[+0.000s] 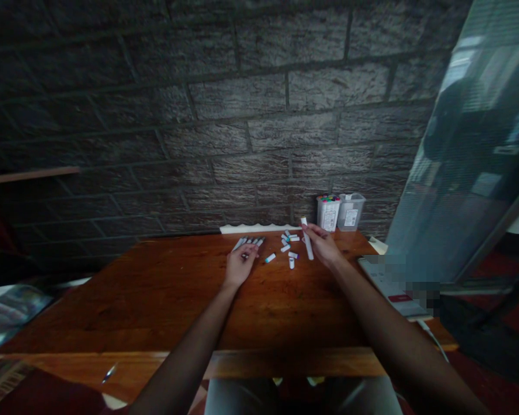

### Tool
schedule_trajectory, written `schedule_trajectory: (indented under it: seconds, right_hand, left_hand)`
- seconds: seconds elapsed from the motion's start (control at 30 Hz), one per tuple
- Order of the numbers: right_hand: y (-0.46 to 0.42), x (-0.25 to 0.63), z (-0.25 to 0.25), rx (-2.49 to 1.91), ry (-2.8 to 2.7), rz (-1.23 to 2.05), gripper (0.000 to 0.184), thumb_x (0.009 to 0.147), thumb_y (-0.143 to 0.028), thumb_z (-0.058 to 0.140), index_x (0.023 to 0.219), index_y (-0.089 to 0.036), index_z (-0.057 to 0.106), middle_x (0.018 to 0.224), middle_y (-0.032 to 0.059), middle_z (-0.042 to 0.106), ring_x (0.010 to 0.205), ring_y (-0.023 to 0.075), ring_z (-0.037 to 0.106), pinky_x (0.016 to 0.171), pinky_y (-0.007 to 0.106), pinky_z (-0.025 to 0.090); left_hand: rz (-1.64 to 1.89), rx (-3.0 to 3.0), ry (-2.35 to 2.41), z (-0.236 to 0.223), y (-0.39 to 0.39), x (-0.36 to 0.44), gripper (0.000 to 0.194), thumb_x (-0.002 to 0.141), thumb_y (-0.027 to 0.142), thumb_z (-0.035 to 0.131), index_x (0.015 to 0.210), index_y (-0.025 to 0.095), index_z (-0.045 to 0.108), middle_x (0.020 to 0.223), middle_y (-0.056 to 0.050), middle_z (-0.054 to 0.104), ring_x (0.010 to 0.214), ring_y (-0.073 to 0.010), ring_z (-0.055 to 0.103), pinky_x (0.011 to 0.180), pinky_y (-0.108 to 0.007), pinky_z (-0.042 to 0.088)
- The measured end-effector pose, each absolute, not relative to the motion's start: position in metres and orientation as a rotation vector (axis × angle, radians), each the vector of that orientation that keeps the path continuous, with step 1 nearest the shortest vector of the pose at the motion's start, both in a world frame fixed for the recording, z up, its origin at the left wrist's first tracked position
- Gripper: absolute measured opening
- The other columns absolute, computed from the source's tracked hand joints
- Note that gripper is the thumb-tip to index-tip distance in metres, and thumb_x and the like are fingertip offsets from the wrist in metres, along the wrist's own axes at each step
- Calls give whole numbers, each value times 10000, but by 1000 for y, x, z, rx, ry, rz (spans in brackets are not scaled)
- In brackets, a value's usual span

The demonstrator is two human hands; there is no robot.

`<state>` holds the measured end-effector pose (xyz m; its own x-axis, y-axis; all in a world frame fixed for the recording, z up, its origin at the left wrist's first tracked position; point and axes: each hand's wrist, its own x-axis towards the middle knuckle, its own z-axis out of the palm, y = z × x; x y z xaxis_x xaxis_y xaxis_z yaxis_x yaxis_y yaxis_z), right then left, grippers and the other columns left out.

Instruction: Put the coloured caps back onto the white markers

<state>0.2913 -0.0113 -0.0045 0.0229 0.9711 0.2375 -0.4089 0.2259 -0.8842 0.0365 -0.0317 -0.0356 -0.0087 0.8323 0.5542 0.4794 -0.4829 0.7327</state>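
My right hand (325,246) is closed around a white marker (309,248), held nearly upright over the table with its top leaning slightly left. My left hand (239,266) rests low over the table, its fingers curled. It is at the near ends of a row of several pale markers (248,241) lying side by side with dark tips. Whether it pinches anything small is too dim to make out. Between my hands lie several loose short white caps with coloured ends; one cap (270,258) has a teal end, and another cap (291,263) stands upright.
A clear plastic box (328,214) full of colourful markers stands by the brick wall, beside a second clear box (350,213). A white wavy-edged strip (259,229) lies along the back of the wooden table (155,300). A laptop (391,285) is at the right.
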Motion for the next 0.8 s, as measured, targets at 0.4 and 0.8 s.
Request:
schedule_trajectory:
  seconds: [0.4,0.8]
  right_hand:
    - [-12,294,2,-698,-840,1148,399,517,-364,854,823,-208,650,653,-59,652,524,70,548,485,189,434]
    - [12,324,11,-557,-629,883,409,625,-386,782,896,-251,508,789,-66,630,701,91,660,636,206,520]
  left_hand:
    - [1484,1988,1366,-37,-31,34,219,857,357,548,859,186,685,720,-17,717,720,-174,662,741,-294,480]
    - [1511,1991,1356,-33,-36,34,225,852,370,540,855,193,678,703,-14,710,706,-179,659,699,-299,487]
